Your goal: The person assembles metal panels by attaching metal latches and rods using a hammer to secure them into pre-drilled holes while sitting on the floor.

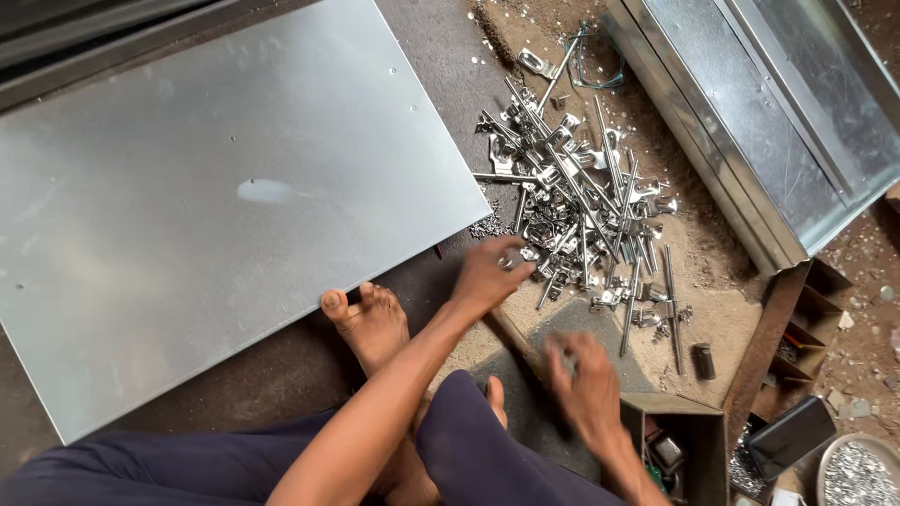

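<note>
Reaching forward across the floor (pixel 450 103), the left hand (pixel 487 276) rested its loosely curled fingers on the near edge of a heap of bright metal fittings (pixel 577 201); whether they had closed on a piece I cannot tell, since the fingertips were buried among the parts. Long threaded rods (pixel 671 314) lay mixed with small stamped brackets in that heap, spilled loose, probably so any piece could be picked out by feel. Nearer the person than the heap, the right hand (pixel 586 384) was blurred with motion; its fingers seemed curled together, perhaps around something small, but the blur hid what. Left of the heap lay a large flat galvanised sheet (pixel 216 206), and a bare foot (pixel 367 323) sat at its near edge, likely pinning it in place. Beyond the heap, to the right, stood a folded sheet-metal duct (pixel 750 122). A small dark cylinder (pixel 703 361) stood just past the heap's near right corner, and an open box of tools (pixel 675 450) sat beside the right hand, within easy reach.
</note>
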